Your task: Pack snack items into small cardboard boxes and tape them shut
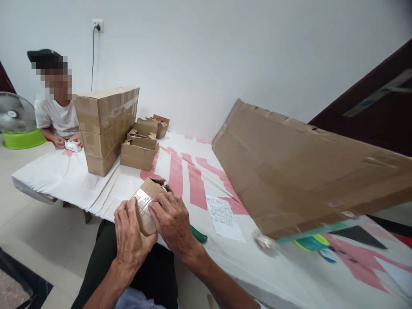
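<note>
A small cardboard box with clear tape across its side is held over the table's near edge. My left hand grips it from the left, fingers wrapped round that side. My right hand is closed on the right side, fingertips pressed against the taped face. The far end of the box looks open, with a flap raised; its contents cannot be made out. Just right of my right hand lies a green handle-like thing, partly hidden by my wrist.
Stacked taped boxes and several open small boxes stand at the left. A large cardboard sheet leans at the right. A printed paper and a tape roll lie nearby. A person sits at the far left.
</note>
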Demonstrator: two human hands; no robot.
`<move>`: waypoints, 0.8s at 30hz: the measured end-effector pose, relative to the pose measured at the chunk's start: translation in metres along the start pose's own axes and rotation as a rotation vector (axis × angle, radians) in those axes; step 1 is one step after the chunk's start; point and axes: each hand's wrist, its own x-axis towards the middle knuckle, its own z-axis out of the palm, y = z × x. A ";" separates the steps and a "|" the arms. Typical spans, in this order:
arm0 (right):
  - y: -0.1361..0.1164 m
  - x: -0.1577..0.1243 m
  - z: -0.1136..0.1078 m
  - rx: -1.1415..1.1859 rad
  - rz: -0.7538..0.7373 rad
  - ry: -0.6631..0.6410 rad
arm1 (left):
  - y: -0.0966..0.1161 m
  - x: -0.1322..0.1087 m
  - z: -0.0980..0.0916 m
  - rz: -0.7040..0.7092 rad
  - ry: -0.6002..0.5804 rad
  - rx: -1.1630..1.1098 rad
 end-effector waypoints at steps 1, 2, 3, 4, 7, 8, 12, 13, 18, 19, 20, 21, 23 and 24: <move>0.000 0.001 0.000 -0.014 -0.002 0.002 | 0.000 0.000 0.000 0.003 -0.002 -0.002; 0.000 0.001 0.001 -0.030 -0.005 0.003 | 0.000 0.000 0.001 0.005 -0.003 -0.004; 0.001 0.002 0.002 -0.047 -0.010 0.003 | 0.000 0.000 0.001 0.008 -0.001 -0.005; 0.001 0.002 0.003 -0.064 -0.016 0.001 | 0.000 0.000 0.001 0.009 0.003 -0.005; 0.001 0.002 0.006 -0.121 -0.022 -0.022 | 0.000 0.000 0.000 0.019 0.011 -0.006; 0.001 0.002 0.007 -0.138 -0.022 -0.030 | 0.000 0.000 0.000 0.023 0.013 -0.007; 0.000 0.001 0.010 -0.177 -0.044 -0.055 | 0.000 -0.001 0.001 0.028 0.007 -0.012; 0.000 0.000 0.010 -0.180 -0.051 -0.064 | 0.000 -0.001 0.001 0.026 0.004 -0.013; 0.000 -0.001 0.012 -0.196 -0.072 -0.094 | 0.002 0.000 0.000 0.022 0.006 -0.017; 0.001 -0.001 0.012 -0.194 -0.076 -0.095 | 0.002 0.000 0.000 0.022 0.003 -0.016; 0.001 -0.002 0.013 -0.187 -0.079 -0.097 | 0.002 0.000 0.000 0.022 0.003 -0.016; 0.002 -0.002 0.014 -0.178 -0.080 -0.098 | 0.002 0.000 0.000 0.023 0.001 -0.016; 0.003 -0.003 0.015 -0.160 -0.075 -0.101 | 0.002 0.000 0.000 0.022 -0.002 -0.021; 0.003 -0.004 0.016 -0.152 -0.072 -0.103 | 0.001 0.000 0.001 0.019 -0.003 -0.024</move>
